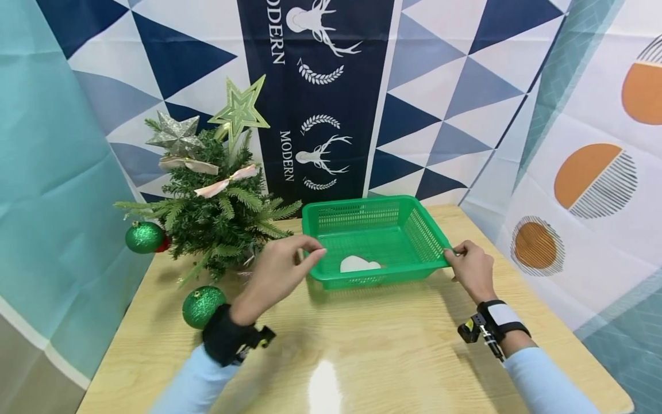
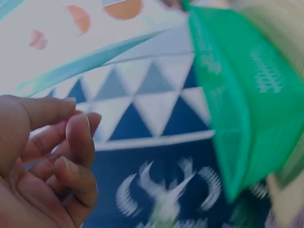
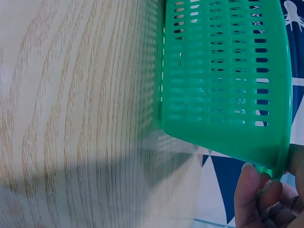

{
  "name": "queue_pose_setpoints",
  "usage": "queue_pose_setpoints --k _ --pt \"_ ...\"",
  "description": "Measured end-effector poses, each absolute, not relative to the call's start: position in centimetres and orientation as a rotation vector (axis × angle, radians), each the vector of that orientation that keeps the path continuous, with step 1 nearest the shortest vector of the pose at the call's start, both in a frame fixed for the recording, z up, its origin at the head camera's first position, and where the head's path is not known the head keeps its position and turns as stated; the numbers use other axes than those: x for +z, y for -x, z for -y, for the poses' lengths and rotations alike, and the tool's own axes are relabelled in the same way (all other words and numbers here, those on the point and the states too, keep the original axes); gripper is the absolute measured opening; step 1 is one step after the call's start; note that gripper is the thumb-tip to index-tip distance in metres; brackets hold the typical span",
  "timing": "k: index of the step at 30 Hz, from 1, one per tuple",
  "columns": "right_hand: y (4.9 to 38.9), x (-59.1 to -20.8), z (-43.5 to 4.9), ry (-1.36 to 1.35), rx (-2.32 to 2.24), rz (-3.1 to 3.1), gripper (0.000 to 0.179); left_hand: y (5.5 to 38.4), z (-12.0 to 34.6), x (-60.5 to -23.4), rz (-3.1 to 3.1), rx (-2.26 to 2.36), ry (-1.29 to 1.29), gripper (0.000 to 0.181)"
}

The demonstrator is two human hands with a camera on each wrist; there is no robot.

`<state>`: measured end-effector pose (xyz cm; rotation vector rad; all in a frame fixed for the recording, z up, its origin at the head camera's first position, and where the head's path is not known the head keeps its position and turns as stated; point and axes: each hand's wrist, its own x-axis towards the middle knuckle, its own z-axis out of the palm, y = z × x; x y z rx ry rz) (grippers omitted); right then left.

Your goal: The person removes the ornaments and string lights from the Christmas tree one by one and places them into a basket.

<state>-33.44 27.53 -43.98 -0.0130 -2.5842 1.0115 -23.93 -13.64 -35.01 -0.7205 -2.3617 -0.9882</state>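
Note:
A green plastic basket (image 1: 372,238) with slotted walls stands on the table toward the back wall. Inside, near its front side, lies a white rounded piece (image 1: 359,264) whose kind I cannot tell. My right hand (image 1: 470,270) pinches the basket's rim at the front right corner; in the right wrist view its fingers (image 3: 247,194) curl under that rim. My left hand (image 1: 284,270) hovers by the basket's left front side with loosely bent fingers. In the left wrist view nothing is held by those fingers (image 2: 78,137), and they are apart from the basket.
At the left stands a small Christmas tree (image 1: 217,213) with a green star (image 1: 240,109), a silver star (image 1: 176,133), bows and a green ball (image 1: 145,237). Another green glitter ball (image 1: 203,306) is close to the left wrist. Patterned cloth (image 1: 439,86) hangs behind the table (image 1: 393,345).

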Motion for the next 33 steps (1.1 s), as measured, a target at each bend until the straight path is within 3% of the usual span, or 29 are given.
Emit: queue_pose_setpoints --k 6,14,18,22,33 --pt "33.4 -44.0 -27.9 -0.011 0.989 2.586 0.03 18.5 21.6 -34.1 2.085 -0.905 0.691 0.021" --pt "33.2 -43.6 -27.9 0.005 0.986 2.579 0.032 14.0 29.7 -37.4 2.089 -1.038 0.165 0.018" --pt "33.4 -43.9 -27.5 -0.009 0.963 2.597 0.031 13.9 32.0 -39.9 2.223 -1.056 -0.003 0.024" --pt "33.5 -44.0 -27.4 0.029 0.978 2.599 0.03 15.2 33.0 -41.8 2.395 -1.034 0.014 0.036" --pt "33.6 -44.0 -27.2 0.079 1.024 2.591 0.029 16.0 30.8 -39.7 2.493 -1.125 0.01 0.032"
